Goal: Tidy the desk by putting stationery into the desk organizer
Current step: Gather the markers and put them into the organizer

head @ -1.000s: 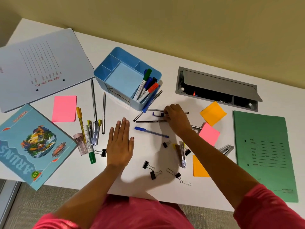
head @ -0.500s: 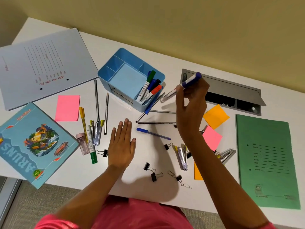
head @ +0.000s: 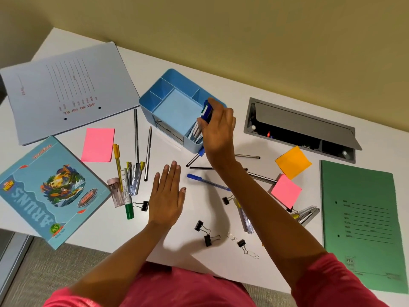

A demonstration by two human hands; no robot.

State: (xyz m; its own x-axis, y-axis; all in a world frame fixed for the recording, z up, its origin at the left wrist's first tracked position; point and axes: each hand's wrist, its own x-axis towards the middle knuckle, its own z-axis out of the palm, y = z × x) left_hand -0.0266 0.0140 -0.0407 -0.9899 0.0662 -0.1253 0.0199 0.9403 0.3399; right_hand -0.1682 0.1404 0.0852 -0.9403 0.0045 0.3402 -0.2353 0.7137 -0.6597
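The blue desk organizer [head: 168,89] stands at the middle back of the white desk. My right hand [head: 218,131] is over its right front compartment, closed on a blue-capped marker [head: 207,111] that points down among the markers standing there. My left hand [head: 167,196] lies flat and open on the desk, holding nothing. Loose around the organizer are a blue pen [head: 208,182], dark pencils [head: 147,154], a yellow pen [head: 117,162], a green marker [head: 128,196], several black binder clips [head: 209,239] and staplers [head: 244,216].
A white folder [head: 64,89] and a blue notebook [head: 46,191] lie at the left, a green folder [head: 363,224] at the right. Pink sticky pads [head: 98,145] [head: 286,190] and an orange one [head: 293,161] are scattered. An open grey cable hatch [head: 303,127] sits behind.
My right hand picked the blue-capped marker off the desk, lifted it, and has carried it left to the organizer's marker compartment. My left hand has stayed flat.
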